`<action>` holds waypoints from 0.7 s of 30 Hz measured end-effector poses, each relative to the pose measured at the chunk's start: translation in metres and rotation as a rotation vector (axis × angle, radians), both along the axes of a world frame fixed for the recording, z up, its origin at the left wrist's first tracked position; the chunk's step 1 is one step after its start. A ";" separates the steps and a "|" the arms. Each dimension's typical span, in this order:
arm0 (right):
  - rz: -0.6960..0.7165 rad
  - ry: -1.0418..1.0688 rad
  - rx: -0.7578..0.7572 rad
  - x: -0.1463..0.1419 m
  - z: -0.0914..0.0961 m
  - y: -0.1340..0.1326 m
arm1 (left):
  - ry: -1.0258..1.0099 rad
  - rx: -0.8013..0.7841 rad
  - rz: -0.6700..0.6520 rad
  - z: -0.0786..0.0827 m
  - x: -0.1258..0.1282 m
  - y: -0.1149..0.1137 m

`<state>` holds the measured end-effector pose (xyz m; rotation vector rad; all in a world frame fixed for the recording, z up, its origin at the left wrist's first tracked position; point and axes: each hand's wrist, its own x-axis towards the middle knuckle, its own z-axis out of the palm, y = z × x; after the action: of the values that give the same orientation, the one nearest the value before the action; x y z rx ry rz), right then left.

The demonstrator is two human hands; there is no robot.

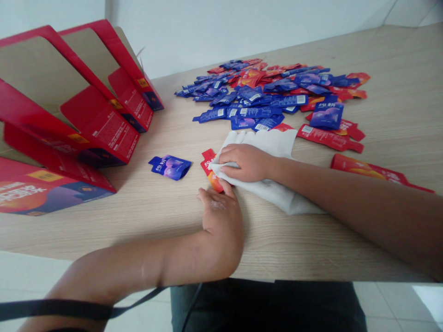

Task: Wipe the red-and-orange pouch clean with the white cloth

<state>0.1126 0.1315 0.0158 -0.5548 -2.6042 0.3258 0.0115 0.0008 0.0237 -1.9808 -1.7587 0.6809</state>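
A red pouch (209,161) with an orange picture lies flat on the table, its right side under a white cloth (277,144). My right hand (245,162) grips the bunched cloth and presses it onto the pouch. At the pouch's near end, the fingers of my left hand (221,205) hold it against the table; the wrist is sharply bent and some fingers are hidden. To the left of both hands lies a single blue pouch (170,167) with a purple picture, apart from the others.
Open red cartons (104,133) stand in a row at the left. A heap of blue and red pouches (256,94) spreads over the back of the wooden table (166,207). Another red pouch (363,167) is partly behind my right forearm. A black strap (62,310) crosses my left arm.
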 end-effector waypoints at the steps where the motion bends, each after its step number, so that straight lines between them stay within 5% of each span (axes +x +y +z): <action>1: -0.001 0.001 -0.003 0.000 0.000 0.000 | -0.007 0.000 0.000 0.000 0.000 0.000; 21: 0.004 -0.002 -0.012 0.000 0.001 0.000 | -0.120 0.036 0.017 -0.002 -0.001 0.001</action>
<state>0.1126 0.1315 0.0167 -0.5540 -2.6074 0.3433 0.0107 0.0013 0.0215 -2.0224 -1.8455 0.5425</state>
